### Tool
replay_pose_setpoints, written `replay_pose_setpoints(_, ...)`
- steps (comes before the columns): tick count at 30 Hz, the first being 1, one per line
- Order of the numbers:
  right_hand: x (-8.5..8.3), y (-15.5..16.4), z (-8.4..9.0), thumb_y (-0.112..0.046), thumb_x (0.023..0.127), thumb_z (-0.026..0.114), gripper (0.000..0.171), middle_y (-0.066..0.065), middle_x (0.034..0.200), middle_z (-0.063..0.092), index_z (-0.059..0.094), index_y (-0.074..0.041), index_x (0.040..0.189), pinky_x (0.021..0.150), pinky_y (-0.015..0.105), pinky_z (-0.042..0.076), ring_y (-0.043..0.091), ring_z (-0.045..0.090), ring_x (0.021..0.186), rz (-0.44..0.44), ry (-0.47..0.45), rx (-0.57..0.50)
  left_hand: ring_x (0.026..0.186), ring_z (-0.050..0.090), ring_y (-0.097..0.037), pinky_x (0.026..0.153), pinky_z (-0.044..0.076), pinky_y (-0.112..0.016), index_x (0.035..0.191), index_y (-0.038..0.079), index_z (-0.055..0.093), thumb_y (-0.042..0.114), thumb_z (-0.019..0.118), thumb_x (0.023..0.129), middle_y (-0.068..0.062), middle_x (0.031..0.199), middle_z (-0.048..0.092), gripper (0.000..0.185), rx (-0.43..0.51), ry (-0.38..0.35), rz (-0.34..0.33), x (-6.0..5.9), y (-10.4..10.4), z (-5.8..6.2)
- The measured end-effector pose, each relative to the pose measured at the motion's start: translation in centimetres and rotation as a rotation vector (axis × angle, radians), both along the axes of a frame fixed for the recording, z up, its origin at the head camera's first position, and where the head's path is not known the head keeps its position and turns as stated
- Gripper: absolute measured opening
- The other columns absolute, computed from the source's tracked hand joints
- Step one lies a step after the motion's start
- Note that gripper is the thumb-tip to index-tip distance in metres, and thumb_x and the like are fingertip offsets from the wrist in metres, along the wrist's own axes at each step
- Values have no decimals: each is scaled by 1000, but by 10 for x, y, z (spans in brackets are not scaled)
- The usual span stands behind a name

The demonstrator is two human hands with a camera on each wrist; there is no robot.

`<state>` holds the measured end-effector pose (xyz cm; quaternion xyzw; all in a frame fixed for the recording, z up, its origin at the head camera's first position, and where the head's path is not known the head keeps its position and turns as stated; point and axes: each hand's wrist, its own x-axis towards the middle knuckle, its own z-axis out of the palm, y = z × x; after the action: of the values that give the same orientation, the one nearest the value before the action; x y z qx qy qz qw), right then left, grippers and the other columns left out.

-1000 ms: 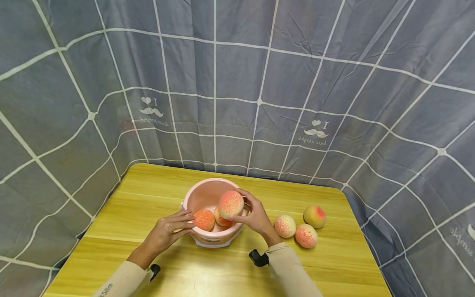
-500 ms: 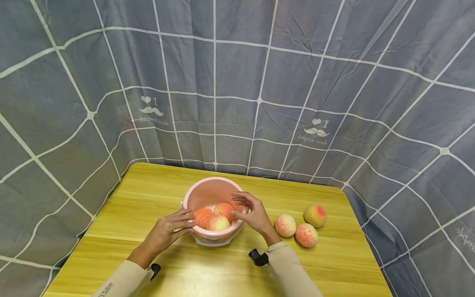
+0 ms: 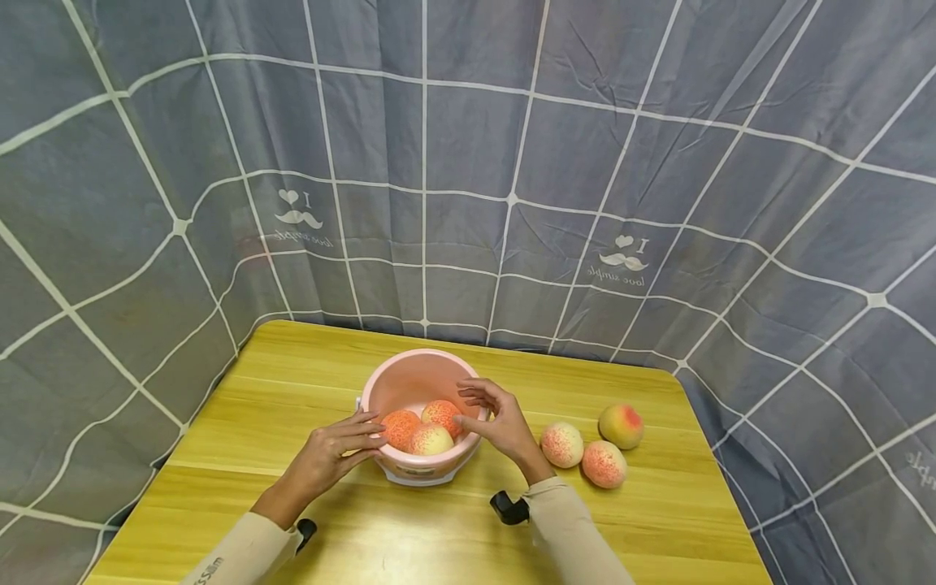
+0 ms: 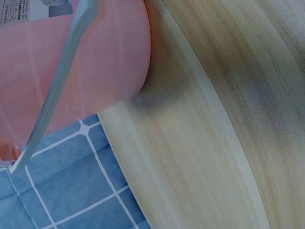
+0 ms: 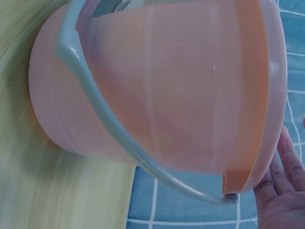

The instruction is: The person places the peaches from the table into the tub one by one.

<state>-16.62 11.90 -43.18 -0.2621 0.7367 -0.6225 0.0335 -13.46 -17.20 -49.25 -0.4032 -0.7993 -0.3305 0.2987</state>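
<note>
1. We took the yellow wooden counter (image 3: 292,390) as the stage, walled behind and on both sides by a grey curtain (image 3: 468,162) with a white grid.

2. We used the pink bucket (image 3: 409,378) as our landmark; it stood upright near the middle of the counter, its pale grey handle (image 5: 95,100) folded down along the wall in the right wrist view.

3. We kept the left hand (image 3: 332,455) against the bucket's left wall, fingers fairly straight and resting on the rim. That grip pressed and steadied the bucket rather than clasping it.

4. We held the right hand (image 3: 497,422) over the bucket's right rim. Its grip was released, the fingers loosely curved and holding nothing.

5. We counted three peaches (image 3: 424,426) inside the bucket, lying together toward its near wall, just beside the right fingertips.

6. We saw three more peaches (image 3: 588,447) on the counter to the right of the bucket, clustered close together and apart from the bucket itself.

7. We judged the step in hand to be filling the bucket with peaches, about half done.

8. We judged that the next move called for the right hand to swing right from the bucket, close round the nearest peach (image 3: 561,444), and lift it clear of the rim while the left hand kept the bucket steady.
</note>
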Motion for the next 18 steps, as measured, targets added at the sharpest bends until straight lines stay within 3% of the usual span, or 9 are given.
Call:
replay_pose_setpoints(4, 0, 0, 0, 9, 82, 70, 45, 30, 120, 59, 55, 12, 124, 100, 61, 44, 46, 54, 112, -8, 3, 10, 102, 67, -33, 101, 47, -23, 96, 10, 79, 23, 72, 83, -9, 99, 73, 19, 13, 48, -1, 0, 1, 0)
replay_pose_setpoints(7, 0, 0, 0, 9, 82, 70, 45, 29, 120, 59, 55, 12, 124, 99, 61, 45, 44, 54, 112, -9, 5, 8, 103, 67, -30, 100, 49, -25, 96, 10, 78, 26, 68, 87, -8, 100, 73, 21, 18, 73, 2, 0, 1, 1)
replay_pose_setpoints(13, 0, 0, -1, 10, 82, 70, 45, 29, 120, 58, 55, 12, 124, 100, 61, 44, 44, 54, 113, -5, 2, -7, 103, 67, -31, 102, 47, -24, 95, 10, 79, 25, 70, 85, -7, 100, 73, 20, 12, 62, 4, 0, 1, 1)
replay_pose_setpoints(18, 0, 2, -4, 11, 82, 69, 46, 30, 120, 58, 53, 14, 125, 100, 61, 44, 37, 57, 111, -6, -3, -18, 101, 67, -34, 104, 43, -21, 95, 9, 79, 17, 78, 76, -8, 100, 73, 20, -5, 30, 6, -1, 0, -1)
